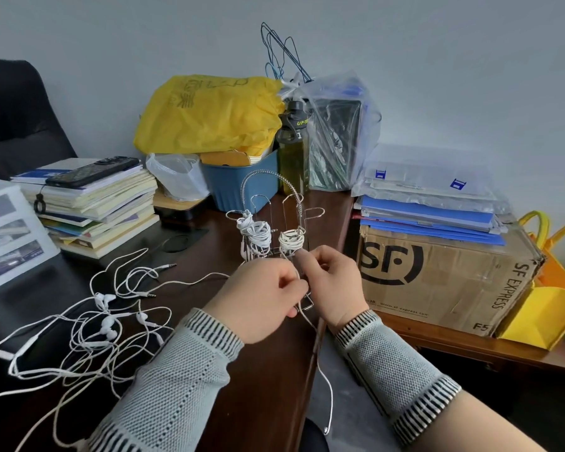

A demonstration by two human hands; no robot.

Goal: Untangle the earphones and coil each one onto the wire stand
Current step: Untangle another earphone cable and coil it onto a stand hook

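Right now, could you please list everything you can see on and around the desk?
wire stand: one, silver, desk middle, near its right edge
coiled earphones: two bundles, white, wound on the stand
tangled earphones: one heap, white, desk left
book stack: one, mixed colours, back left
phone: one, black, on the books
yellow bag: one, back, above the blue bin
bottle: one, dark green, beside the bin
cardboard box: one, brown, right
blue folders: several, on the box
left hand: pinches white cable with its fingers
right hand: holds cable below the right coil
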